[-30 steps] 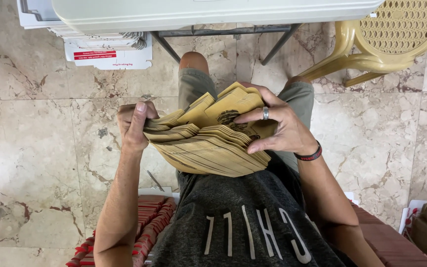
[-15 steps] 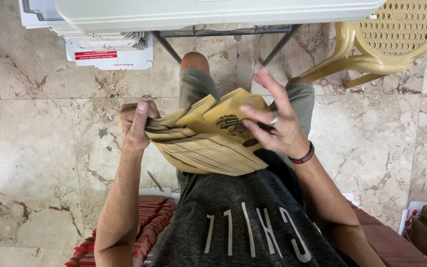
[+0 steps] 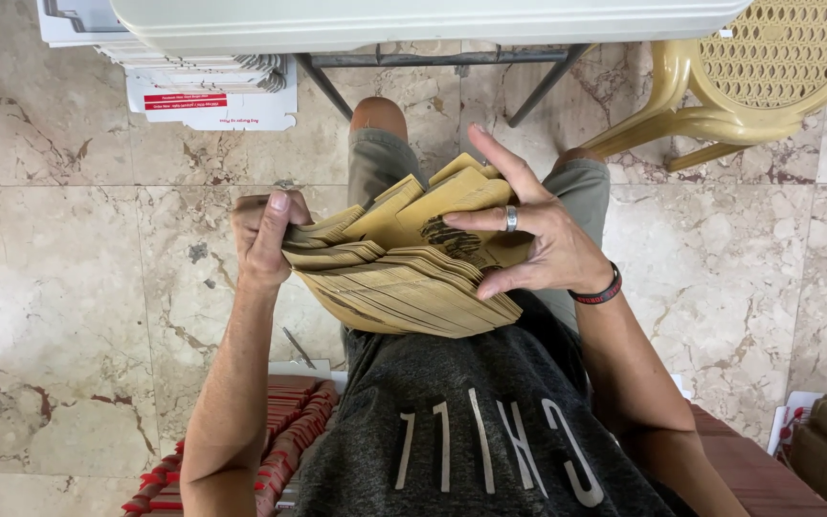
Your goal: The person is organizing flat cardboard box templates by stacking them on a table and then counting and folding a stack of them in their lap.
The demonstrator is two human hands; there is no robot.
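Here, one thick stack of brown paper bags (image 3: 404, 278); left hand (image 3: 262, 235) grips edge, right hand (image 3: 538, 239) half-open, fanning top.

a thick stack of flat tan paper bags (image 3: 404, 278), edges fanned and the top few lifted apart to show a dark printed mark, lies tilted across the lap, its left end clamped in the left grip (image 3: 265, 235) and its upper face under the right grip's (image 3: 538, 239) spread fingers.
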